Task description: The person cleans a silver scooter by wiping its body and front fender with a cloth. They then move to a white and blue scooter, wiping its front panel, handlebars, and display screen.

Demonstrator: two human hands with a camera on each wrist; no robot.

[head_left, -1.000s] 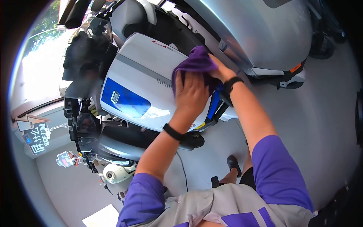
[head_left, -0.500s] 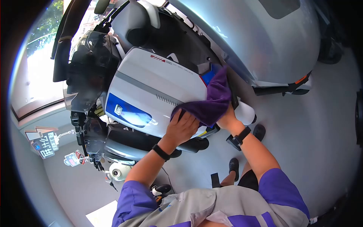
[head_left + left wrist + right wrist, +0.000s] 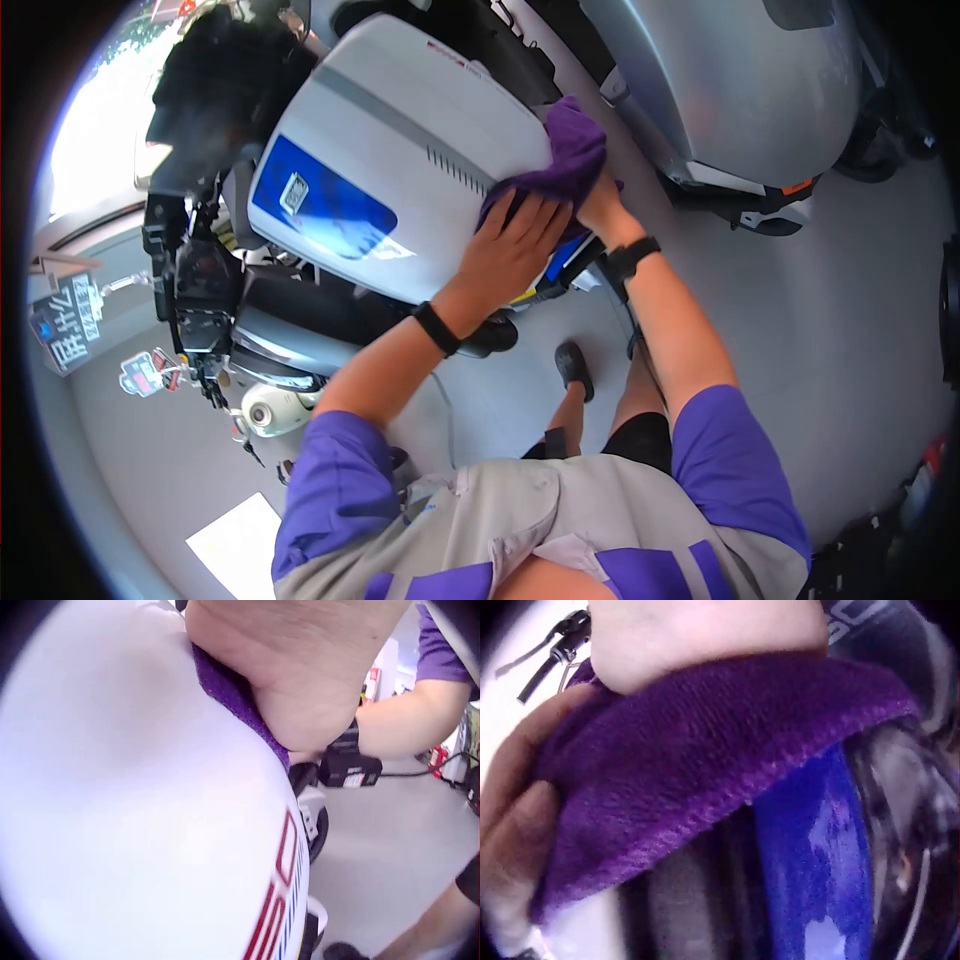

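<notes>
Left hand [image 3: 510,250] flat, fingers spread, right hand [image 3: 598,205] bunching the cloth [image 3: 565,150] at the scooter panel [image 3: 400,150] edge: steady, even pressure would wipe best.

— What colour is the soft terry cloth [image 3: 563,158] under the two hands?

— Deep purple all over — the same shade as the short sleeves [image 3: 335,490] of the person's shirt, whose body is pale grey.

— And the big rounded plastic panel [image 3: 400,130]?

— White, crossed by a grey stripe, with a bright blue patch [image 3: 320,212] bearing a small white sticker. Red lettering with thin blue lines [image 3: 279,900] runs near its edge in the left wrist view.

— The wristbands [image 3: 436,328]?

— Black, both of them. The floor [image 3: 850,320] is plain light grey.
</notes>
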